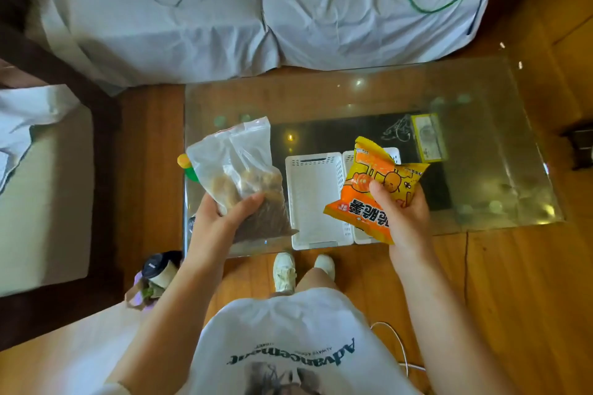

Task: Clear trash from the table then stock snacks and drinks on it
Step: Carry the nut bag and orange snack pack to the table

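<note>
My left hand (221,218) grips a clear zip bag of brown snacks (244,176) over the left end of the glass table (481,144). My right hand (401,212) holds an orange and yellow snack packet (369,189) with cartoon print. The packet hangs above two white plastic baskets (316,199) that stand side by side at the table's near edge. Part of the right basket is hidden behind the packet.
A green and yellow object (187,165) pokes out at the table's left edge behind the zip bag. A yellow-framed card (428,138) lies under the glass. A bag with a dark-lidded cup (154,276) sits on the floor at left. A sheet-covered sofa (256,9) lies beyond the table.
</note>
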The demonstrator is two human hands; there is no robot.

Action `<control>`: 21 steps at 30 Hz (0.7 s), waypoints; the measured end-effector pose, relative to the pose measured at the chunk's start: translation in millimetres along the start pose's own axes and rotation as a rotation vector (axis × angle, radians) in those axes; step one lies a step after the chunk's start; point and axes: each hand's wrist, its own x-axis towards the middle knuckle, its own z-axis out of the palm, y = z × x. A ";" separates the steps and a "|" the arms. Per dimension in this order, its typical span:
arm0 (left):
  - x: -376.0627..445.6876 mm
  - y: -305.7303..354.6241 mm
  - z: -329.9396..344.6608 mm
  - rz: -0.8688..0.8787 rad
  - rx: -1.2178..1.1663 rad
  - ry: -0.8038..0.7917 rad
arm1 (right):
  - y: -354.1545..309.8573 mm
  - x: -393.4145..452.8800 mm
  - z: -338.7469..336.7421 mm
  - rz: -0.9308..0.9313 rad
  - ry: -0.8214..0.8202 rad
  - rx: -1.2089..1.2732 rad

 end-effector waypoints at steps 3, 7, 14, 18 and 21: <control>46.3 6.4 18.9 -0.028 0.014 0.044 | -3.8 55.5 15.0 0.023 -0.015 -0.039; 124.1 8.0 47.0 -0.084 0.003 0.119 | -1.9 135.0 38.6 0.062 -0.081 -0.075; 273.3 -22.1 94.0 -0.097 0.143 0.184 | 24.8 264.5 95.3 0.095 -0.149 -0.117; 338.0 -69.1 104.7 -0.170 0.316 0.191 | 64.9 322.4 123.7 0.160 -0.219 -0.166; 372.0 -104.8 108.8 -0.295 0.452 0.165 | 94.5 353.7 136.9 0.223 -0.285 -0.249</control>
